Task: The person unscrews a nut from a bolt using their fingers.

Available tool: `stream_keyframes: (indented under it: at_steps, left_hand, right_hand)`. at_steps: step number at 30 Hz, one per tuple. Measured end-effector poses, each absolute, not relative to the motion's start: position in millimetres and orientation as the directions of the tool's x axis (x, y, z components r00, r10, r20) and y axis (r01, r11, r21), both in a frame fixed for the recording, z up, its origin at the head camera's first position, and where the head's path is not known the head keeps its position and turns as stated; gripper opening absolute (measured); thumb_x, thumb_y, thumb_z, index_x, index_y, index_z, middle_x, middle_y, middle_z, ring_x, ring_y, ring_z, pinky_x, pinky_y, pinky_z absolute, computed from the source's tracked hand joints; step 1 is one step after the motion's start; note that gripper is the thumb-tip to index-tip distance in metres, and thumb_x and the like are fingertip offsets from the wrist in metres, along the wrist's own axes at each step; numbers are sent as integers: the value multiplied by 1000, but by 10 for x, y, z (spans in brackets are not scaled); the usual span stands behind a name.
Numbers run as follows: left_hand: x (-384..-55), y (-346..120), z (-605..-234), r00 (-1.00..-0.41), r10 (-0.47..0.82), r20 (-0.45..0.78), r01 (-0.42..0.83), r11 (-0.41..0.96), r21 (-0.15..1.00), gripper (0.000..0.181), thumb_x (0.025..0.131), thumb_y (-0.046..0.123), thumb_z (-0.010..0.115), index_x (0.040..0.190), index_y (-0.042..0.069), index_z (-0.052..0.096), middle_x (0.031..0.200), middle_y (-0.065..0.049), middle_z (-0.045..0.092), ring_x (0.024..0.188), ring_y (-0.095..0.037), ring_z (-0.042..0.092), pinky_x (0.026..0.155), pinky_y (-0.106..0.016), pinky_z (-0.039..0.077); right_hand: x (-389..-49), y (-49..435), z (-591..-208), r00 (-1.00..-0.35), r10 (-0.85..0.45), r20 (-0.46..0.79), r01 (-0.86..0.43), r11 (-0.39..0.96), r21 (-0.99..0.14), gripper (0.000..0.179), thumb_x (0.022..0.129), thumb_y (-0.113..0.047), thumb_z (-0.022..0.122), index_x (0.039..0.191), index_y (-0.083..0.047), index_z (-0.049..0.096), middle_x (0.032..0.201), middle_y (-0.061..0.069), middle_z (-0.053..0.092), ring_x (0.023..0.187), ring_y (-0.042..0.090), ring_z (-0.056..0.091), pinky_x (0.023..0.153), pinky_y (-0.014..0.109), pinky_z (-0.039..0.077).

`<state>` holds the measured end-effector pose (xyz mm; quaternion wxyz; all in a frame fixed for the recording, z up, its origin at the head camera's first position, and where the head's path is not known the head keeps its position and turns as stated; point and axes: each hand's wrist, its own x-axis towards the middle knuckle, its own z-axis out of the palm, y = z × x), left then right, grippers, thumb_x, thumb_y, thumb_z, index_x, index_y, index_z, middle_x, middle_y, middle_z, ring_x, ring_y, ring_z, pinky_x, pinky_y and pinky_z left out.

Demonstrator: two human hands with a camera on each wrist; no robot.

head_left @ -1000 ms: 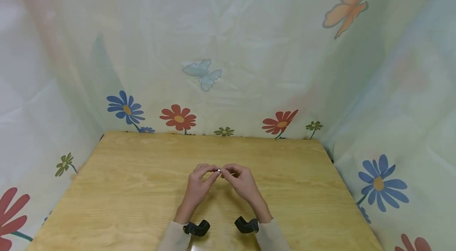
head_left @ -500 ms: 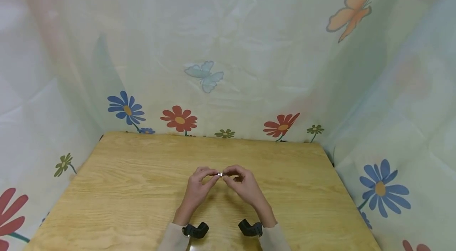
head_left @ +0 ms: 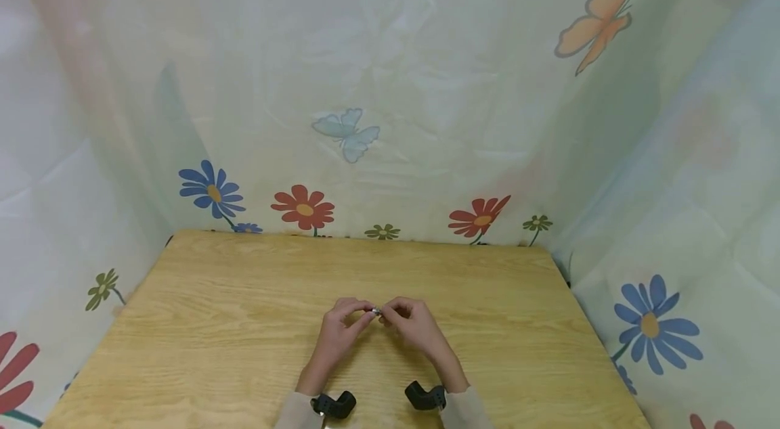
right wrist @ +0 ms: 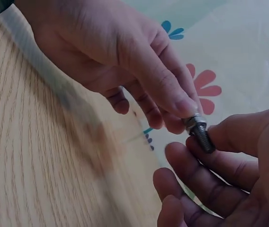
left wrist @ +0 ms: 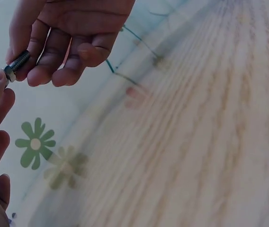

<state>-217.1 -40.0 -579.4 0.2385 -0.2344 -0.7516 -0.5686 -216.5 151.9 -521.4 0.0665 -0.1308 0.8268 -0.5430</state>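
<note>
A small metal bolt with a hex nut on it is held between both hands. My left hand pinches its nut end between thumb and index finger; the very end is hidden under those fingertips. My right hand has its thumb and index finger on the threaded shank. Seen from the left wrist, the dark threads of the bolt run toward the right hand. The other right fingers are loosely bent. Both hands are above the wooden table.
Fabric with printed flowers and butterflies surrounds the table at the back and sides. Black camera mounts sit on both wrists, over light sleeves.
Both hands sit slightly lower in the head view. The right fingers drew away along the bolt half a second ago, showing more shank, and are now closer to the left fingertips again.
</note>
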Motion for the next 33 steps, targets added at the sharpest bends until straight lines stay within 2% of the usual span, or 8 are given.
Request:
stream_keyframes:
  at_steps: [6,12,15,18,20,26,29,33]
  left_hand:
    - [-2171,-397,-5810,-761,107,640,644,237,727,19,88,3,78,104,13,79,98,-1,77,97,-24,66,85,-32,55]
    - [-2177,-389,-5805,-789,109,605,609,266,747,14,92,9,77,105,14,79,98,1,77,98,-19,66,85,-33,55]
    - [-2177,-395,-5806,-814,106,570,576,264,773,13,92,13,76,105,16,79,100,4,76,100,-16,65,86,-33,55]
    - [-2166,-403,-5808,-839,112,532,542,250,803,14,92,16,77,106,19,79,102,7,75,103,-15,65,88,-32,55]
    - [-2155,-408,-5808,-850,119,514,527,241,815,14,93,18,76,106,20,78,102,8,75,104,-15,65,89,-32,55]
    - [-2133,-422,-5803,-853,120,508,522,230,822,14,94,17,75,107,21,78,103,8,75,105,-18,65,91,-35,55]
    - [-2133,-424,-5799,-852,115,510,522,229,821,14,93,16,76,107,20,78,103,7,75,104,-17,66,90,-38,56]
    - [-2132,-420,-5788,-872,96,480,488,220,844,13,92,18,77,106,20,79,102,9,75,105,-14,66,91,-39,55]
  right_hand:
    - [-2169,1538,-5216,-938,-346,7,-143,369,-918,26,105,-21,61,105,-1,77,98,21,76,91,32,71,71,28,55]
    - [-2170,1553,-5219,-943,-330,53,-165,321,-933,14,102,-10,65,112,-1,70,109,19,71,89,35,66,66,28,53]
    - [-2170,1554,-5222,-958,-282,53,-147,325,-934,20,103,-19,65,113,-2,71,109,14,72,95,34,67,71,32,55]
    - [-2151,1541,-5206,-961,-275,15,-112,341,-934,32,105,-28,61,108,0,75,104,15,75,97,36,68,77,36,57]
    - [-2151,1534,-5233,-958,-287,0,-104,346,-933,35,106,-30,59,102,0,77,101,16,75,94,33,68,76,34,55]
    - [-2144,1526,-5250,-952,-303,36,-142,336,-931,27,104,-32,63,111,-8,74,104,15,72,87,34,65,67,30,53]
    - [-2148,1518,-5227,-959,-278,56,-146,317,-937,27,104,-31,63,111,-7,73,106,13,72,93,36,66,73,34,56]
    - [-2165,1521,-5254,-958,-286,21,-126,354,-927,35,106,-32,59,107,-2,77,103,13,75,95,30,71,78,32,58]
